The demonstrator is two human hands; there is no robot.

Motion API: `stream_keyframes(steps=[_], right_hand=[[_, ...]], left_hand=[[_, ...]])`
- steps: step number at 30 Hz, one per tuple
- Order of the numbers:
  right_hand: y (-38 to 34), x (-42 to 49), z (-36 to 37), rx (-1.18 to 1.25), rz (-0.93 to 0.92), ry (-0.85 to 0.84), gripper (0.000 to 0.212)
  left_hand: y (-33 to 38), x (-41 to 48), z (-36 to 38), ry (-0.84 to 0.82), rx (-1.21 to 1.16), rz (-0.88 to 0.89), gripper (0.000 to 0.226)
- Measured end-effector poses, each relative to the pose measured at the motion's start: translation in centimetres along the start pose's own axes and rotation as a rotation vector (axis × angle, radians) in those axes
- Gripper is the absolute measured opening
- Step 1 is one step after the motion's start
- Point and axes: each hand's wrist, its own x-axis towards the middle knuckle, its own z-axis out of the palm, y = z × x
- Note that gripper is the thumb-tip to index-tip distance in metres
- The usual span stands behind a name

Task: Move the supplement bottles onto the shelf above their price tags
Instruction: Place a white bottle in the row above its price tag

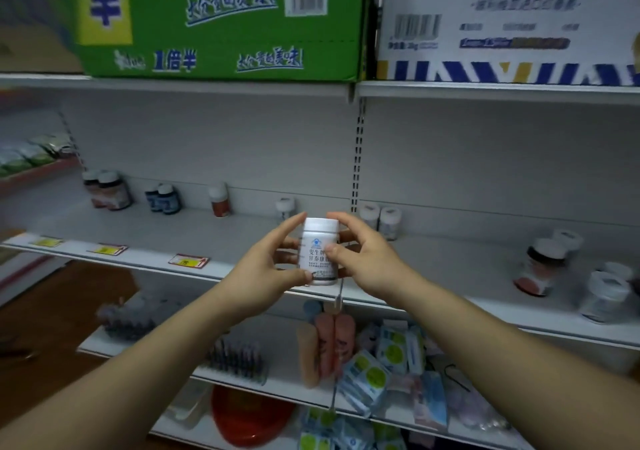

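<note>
The small white plastic supplement bottle [317,233], upright at view centre before the pale metal shelf [207,238], is clamped by the fingers of the left hand [263,269] at its 9 o'clock and the right hand [367,259] at 3 o'clock; rigid, smooth, likely light, best held mid-body.

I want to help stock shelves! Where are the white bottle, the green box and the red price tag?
white bottle [319,254], head view, on its printed label.
green box [221,34], head view, on its front face.
red price tag [189,261], head view, on its yellow middle.
</note>
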Motion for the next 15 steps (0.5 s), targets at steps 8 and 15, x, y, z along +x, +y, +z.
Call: stream_keyframes(steps=[8,15], right_hand=[[3.5,6.2,5.0,-0.083,0.103,-0.003,0.04],[9.0,13.6,4.9,-0.24,0.134,0.024,0.045]], left_hand=[[-6.5,3.7,-5.2,-0.011,0.02,-0.056,0.078],[-11.7,10.8,-5.6,0.023,-0.009,-0.163,0.078]])
